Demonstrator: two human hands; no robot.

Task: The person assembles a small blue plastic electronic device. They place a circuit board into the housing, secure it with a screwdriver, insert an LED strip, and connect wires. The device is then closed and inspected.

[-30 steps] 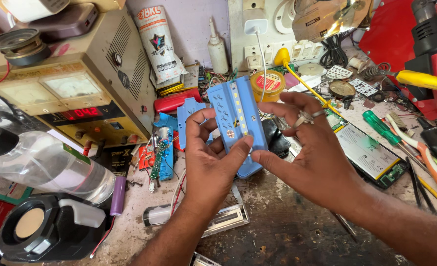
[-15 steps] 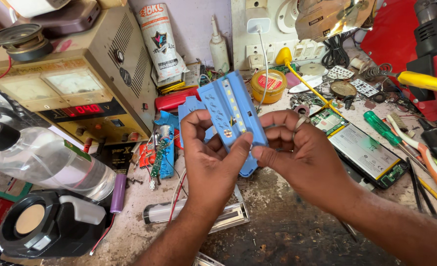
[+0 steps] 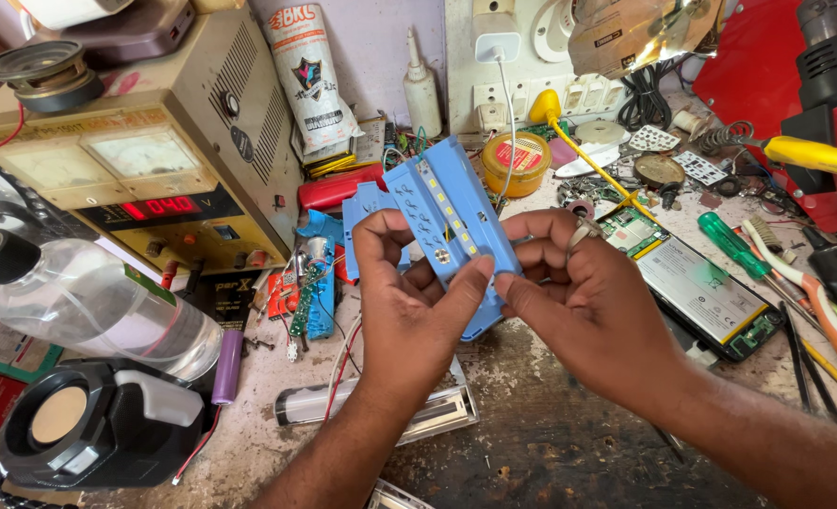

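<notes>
A blue plastic lamp casing [image 3: 442, 212] with a white strip of small lights along its middle is held up over the workbench by both hands. My left hand [image 3: 409, 306] grips its left side, thumb pressed on the lower front. From the right, my right hand [image 3: 593, 311] grips the casing's right edge and wears a ring on one finger. A second blue piece [image 3: 367, 212] shows behind the casing at its left.
A beige bench power supply [image 3: 145, 160] with a red readout stands at the left, a clear plastic bottle [image 3: 98, 306] in front of it. An opened phone [image 3: 697, 292], screwdrivers [image 3: 734, 245], a yellow tin [image 3: 516, 162] and a purple battery cell [image 3: 227, 368] lie about.
My right hand drew in from spread fingers and closed on the casing's right edge. The casing rose slightly and tilted toward me.
</notes>
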